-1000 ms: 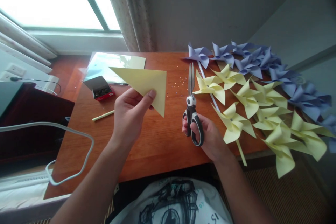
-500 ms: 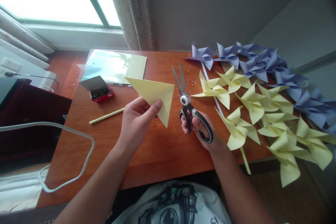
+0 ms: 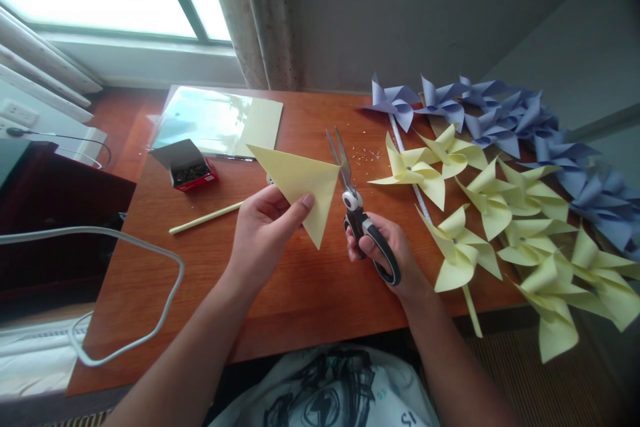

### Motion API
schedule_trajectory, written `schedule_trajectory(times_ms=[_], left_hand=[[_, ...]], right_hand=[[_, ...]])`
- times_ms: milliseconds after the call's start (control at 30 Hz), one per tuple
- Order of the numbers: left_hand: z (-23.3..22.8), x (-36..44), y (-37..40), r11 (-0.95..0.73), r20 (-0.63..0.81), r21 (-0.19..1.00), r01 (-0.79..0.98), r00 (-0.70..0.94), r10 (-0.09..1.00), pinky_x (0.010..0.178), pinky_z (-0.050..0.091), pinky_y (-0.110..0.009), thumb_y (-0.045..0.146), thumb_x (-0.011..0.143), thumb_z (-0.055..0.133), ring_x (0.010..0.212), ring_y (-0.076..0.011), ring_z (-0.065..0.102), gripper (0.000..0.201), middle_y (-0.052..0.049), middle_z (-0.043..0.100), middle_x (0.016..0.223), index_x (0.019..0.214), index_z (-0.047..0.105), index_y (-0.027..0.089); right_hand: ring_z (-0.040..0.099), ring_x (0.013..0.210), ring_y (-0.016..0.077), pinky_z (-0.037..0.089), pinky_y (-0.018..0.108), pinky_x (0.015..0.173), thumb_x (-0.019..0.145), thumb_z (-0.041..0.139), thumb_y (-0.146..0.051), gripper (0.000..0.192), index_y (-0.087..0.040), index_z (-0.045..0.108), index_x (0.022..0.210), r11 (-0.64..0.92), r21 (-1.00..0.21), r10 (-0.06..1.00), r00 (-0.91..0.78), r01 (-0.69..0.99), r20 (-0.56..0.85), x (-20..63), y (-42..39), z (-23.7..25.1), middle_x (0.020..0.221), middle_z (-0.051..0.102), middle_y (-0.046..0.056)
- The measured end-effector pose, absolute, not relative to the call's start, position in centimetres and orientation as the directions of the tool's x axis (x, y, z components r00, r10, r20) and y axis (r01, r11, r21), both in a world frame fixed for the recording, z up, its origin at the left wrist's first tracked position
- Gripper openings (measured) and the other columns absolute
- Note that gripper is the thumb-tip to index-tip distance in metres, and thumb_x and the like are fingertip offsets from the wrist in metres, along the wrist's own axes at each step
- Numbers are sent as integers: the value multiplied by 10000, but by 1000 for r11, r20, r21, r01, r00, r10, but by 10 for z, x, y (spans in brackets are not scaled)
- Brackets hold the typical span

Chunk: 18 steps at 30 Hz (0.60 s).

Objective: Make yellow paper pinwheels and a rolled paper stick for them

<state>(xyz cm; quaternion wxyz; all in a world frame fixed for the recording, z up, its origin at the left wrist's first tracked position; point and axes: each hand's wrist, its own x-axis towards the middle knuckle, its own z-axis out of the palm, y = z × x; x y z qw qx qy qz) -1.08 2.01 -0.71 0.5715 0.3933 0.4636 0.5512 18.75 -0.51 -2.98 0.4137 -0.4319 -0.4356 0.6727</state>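
Observation:
My left hand (image 3: pixel 267 223) pinches a yellow folded paper triangle (image 3: pixel 303 177) between thumb and fingers, above the middle of the table. Its right corner lies at the blades of the scissors (image 3: pixel 353 200). My right hand (image 3: pixel 390 250) grips those scissors by their black and grey handles, with the blades pointing away from me and slightly apart. Whether the blades touch the paper I cannot tell. Under the left hand's side lies a rolled yellow paper stick (image 3: pixel 205 218), its right end hidden behind the hand.
Yellow pinwheels (image 3: pixel 457 247) and purple pinwheels (image 3: pixel 493 130) crowd the right side. Tiny paper scraps (image 3: pixel 367 155) lie beyond the scissors. At the back left are an open red box (image 3: pixel 195 177) and a clear-wrapped paper pack (image 3: pixel 215 120). A white cable (image 3: pixel 177 273) loops over the table's left edge.
The scissors' blades have closed partway and now meet the triangle's right corner. The paper has shifted slightly right. My view has turned a little.

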Motion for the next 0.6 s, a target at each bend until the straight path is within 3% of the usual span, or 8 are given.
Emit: schedule_trajectory(times_ms=[333, 600], left_hand=[[-8, -12, 22, 91, -107, 965, -245, -50, 993, 722, 552, -275, 295, 780, 809, 858, -223, 721, 248, -66, 787, 973, 998, 786, 179], [-11, -13, 23, 83, -97, 964, -254, -42, 994, 719, 537, -262, 261, 775, 811, 845, -204, 702, 230, -59, 781, 960, 991, 788, 185]], right_hand=[[559, 623, 128, 503, 261, 593, 715, 824, -522, 416, -183, 630, 857, -268, -957, 948, -206, -113, -241, 187, -6, -28, 764, 603, 9], [555, 647, 125, 454, 241, 586, 698, 854, -427, 371, -184, 641, 878, -223, -974, 965, -145, -25, -217, 189, -7, -32, 756, 602, -11]])
